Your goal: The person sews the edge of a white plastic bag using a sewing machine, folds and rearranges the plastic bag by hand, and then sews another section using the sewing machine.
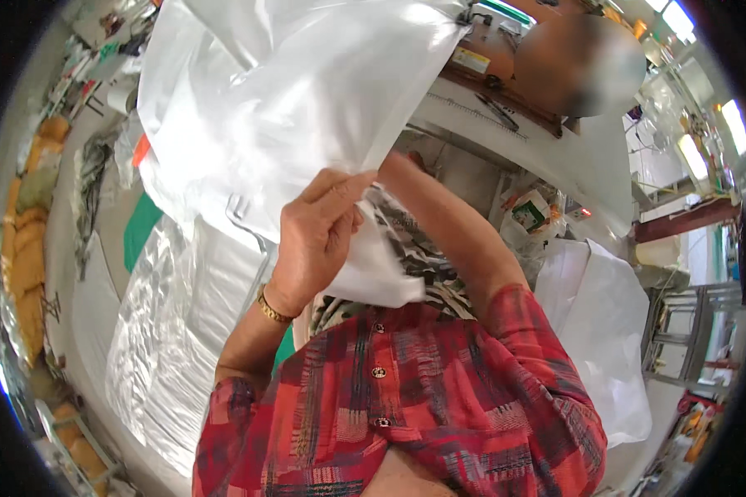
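A large sheet of shiny white plastic [257, 124] spreads before me, over the far left and middle. My left hand [319, 228], with a gold watch on its wrist, pinches the sheet's near edge between closed fingertips. Below that pinch a loose flap of the sheet [381, 269] hangs over my camouflage-patterned clothing. From the right, my right forearm reaches up to the same edge. Only the near part of my right hand [396, 170] shows; its fingers are hidden behind the plastic.
At the far right stands a worktable [588, 178] with tools and a blurred brown shape on or behind it. White sheets [605, 348] lie at my right, crinkled clear plastic [170, 348] at my left. Yellow-brown bundles [29, 257] line the left side; a metal rack [692, 331] stands right.
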`<state>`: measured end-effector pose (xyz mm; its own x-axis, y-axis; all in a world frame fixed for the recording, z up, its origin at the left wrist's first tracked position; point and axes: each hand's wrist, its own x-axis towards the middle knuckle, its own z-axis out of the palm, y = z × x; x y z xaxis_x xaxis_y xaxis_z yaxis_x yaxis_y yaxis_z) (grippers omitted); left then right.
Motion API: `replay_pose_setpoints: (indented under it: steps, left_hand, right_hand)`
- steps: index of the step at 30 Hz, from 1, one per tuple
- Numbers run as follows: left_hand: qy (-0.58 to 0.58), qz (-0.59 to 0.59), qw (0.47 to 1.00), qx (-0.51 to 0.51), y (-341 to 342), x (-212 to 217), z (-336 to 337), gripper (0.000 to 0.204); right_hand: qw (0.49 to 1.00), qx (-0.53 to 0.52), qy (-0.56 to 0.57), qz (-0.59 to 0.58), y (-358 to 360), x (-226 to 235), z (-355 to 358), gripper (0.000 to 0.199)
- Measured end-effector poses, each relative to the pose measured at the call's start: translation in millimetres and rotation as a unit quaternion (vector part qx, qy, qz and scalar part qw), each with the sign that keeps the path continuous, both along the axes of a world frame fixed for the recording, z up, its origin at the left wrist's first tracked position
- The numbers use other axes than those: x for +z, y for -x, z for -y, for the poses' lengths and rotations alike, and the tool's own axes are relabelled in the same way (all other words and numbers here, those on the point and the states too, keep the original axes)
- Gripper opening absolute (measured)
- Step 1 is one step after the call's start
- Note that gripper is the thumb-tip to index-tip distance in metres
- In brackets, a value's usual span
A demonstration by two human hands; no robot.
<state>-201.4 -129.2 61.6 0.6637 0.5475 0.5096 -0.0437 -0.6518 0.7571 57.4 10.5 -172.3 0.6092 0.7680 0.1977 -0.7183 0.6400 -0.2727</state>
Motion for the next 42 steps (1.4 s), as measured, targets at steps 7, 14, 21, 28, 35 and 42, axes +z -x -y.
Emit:
replay_pose_setpoints:
  steps: [7,14,21,28,35,42]
  left_hand:
    - [-0.124,-0.102,0.984,0.075,15,-15,-20,0.037]
    - [-0.175,-0.127,0.974,0.062,-2,-67,-20,0.030]
    - [-0.252,-0.207,0.945,-0.008,-22,-101,-22,0.032]
    - [-0.242,-0.208,0.947,-0.028,-31,-129,-38,0.031]
    - [-0.256,-0.204,0.945,-0.025,-51,-131,-63,0.032]
    - [-0.267,-0.152,0.952,-0.015,-99,-109,-88,0.028]
  right_hand:
    - [0.997,0.060,0.048,-0.027,94,50,-6,0.029]
    - [0.986,0.099,0.124,-0.048,79,91,83,0.029]
    - [0.732,-0.323,0.414,0.434,-66,131,60,0.045]
    - [0.516,-0.445,0.472,0.559,-81,147,46,0.040]
    - [0.754,-0.314,0.338,0.468,-104,121,38,0.040]
    - [0.844,-0.255,0.243,0.404,-96,120,34,0.037]
